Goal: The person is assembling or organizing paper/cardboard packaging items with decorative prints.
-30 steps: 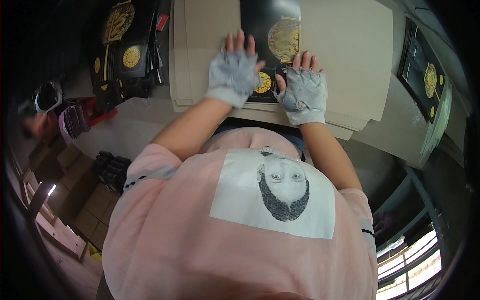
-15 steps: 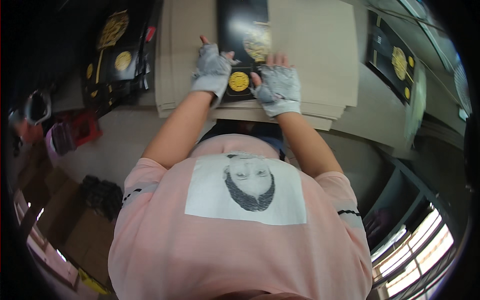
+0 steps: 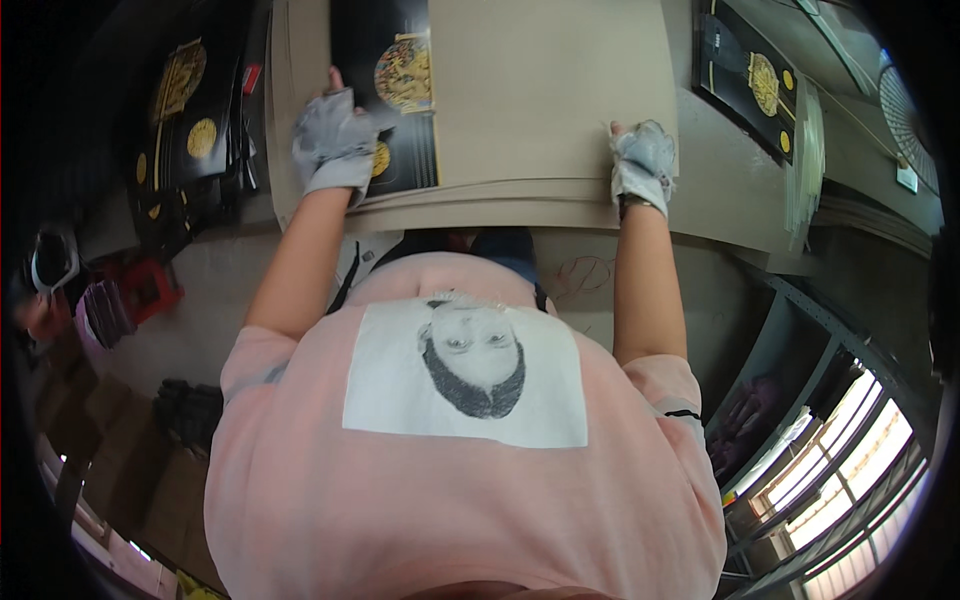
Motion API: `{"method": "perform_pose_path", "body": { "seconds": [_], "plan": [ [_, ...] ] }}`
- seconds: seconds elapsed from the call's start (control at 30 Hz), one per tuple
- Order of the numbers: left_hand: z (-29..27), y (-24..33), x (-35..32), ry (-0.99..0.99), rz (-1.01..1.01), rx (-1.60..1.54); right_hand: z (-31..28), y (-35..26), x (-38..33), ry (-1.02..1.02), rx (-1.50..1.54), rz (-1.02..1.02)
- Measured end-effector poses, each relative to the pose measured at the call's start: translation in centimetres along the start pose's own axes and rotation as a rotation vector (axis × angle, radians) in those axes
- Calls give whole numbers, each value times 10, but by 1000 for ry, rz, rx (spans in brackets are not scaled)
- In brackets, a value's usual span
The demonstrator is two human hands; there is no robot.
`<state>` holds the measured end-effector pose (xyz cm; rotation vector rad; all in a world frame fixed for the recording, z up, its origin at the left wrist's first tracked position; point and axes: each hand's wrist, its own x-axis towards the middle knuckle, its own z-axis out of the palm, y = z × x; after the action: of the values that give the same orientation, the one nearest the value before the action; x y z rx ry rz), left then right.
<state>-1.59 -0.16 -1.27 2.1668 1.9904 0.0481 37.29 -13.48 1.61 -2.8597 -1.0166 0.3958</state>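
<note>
A black printed sheet [image 3: 415, 165] with gold and coloured medallions lies on the left part of a stack of large grey boards [image 3: 540, 110]. My left hand [image 3: 335, 145], in a grey fingerless glove, rests over the sheet's left side and partly covers its lower gold circle. One finger stretches forward and the hand looks open. Far to the right of it, my right hand [image 3: 643, 165], gloved alike, is at the right edge of the top board. Its fingers are foreshortened and mostly hidden, so whether they grip the board cannot be made out.
Black and gold printed pieces [image 3: 195, 120] are piled left of the boards. Another black and gold stack [image 3: 750, 80] sits on the right, beside pale sheets [image 3: 805, 190]. A red stool [image 3: 150, 290] stands at lower left, and a grey metal frame [image 3: 815, 320] at lower right.
The black sheet has shifted left on the boards, with my left hand beside it. My right hand has left the sheet and moved right to the board's edge. The whole view has shifted slightly.
</note>
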Motion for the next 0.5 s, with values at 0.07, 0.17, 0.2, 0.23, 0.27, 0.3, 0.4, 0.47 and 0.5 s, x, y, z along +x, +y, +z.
{"method": "perform_pose_path", "body": {
  "seconds": [0.07, 0.17, 0.2, 0.23, 0.27, 0.3, 0.4, 0.47, 0.5],
  "plan": [
    [22, -7, -17, 147, 100, 8, 4, -2, 9, -85, -58, 5],
    [36, -12, -17, 291, 251, -35, 17, 14, 42, -135, -189, -19],
    [37, -10, -16, 283, 299, -93, 27, 35, 60, -138, -192, -23],
    [39, -7, -13, 281, 304, -98, 36, 61, 77, -132, -161, -61],
    [42, -4, -9, 265, 303, -101, 42, 72, 84, -128, -130, -104],
    [48, -17, -17, 246, 243, -68, 20, 11, 65, -215, -294, -33],
    [45, -9, -17, 209, 223, -39, 16, 22, 74, -163, -212, 5],
    [41, -8, -19, 214, 222, -31, 20, 28, 59, -122, -206, -2],
    [41, -8, -20, 213, 211, -29, 23, 26, 49, -78, -187, 11]
  ]
}}
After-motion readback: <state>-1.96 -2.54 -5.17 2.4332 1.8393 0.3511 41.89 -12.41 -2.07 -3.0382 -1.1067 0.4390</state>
